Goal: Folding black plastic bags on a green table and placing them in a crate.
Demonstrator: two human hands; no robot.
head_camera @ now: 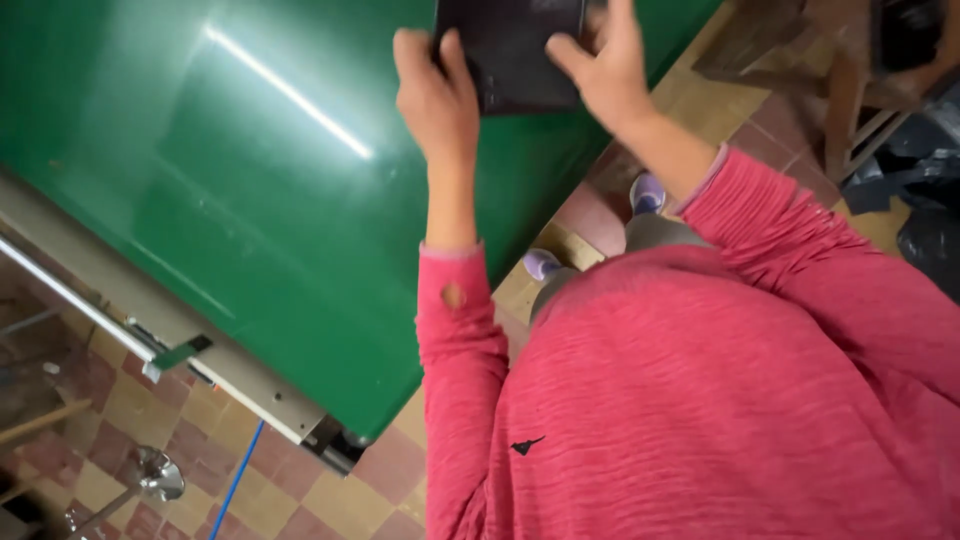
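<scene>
Red sleeves point(700, 400) reached over the green table point(250, 200). Both the left hand point(437, 95) and right hand point(605, 65) gripped a dark flat panel point(510, 50), fingers curled around its sides, near the table's floor-side edge.

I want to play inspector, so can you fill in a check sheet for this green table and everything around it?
Surface: shiny green tabletop with a pale metal edge rail, reflecting a strip of light.
Job's things: flat dark rectangular object lying at the table's far edge, partly cut off by the picture.
Clutter: nothing seen on the tabletop.
Grippers: left hand grips the dark object's left side; right hand presses on its right side.
Cables: thin blue cord on the floor under the table corner.
Surroundings: checkered red and tan floor tiles, wooden chair, black plastic bags, shiny metal stand.
</scene>
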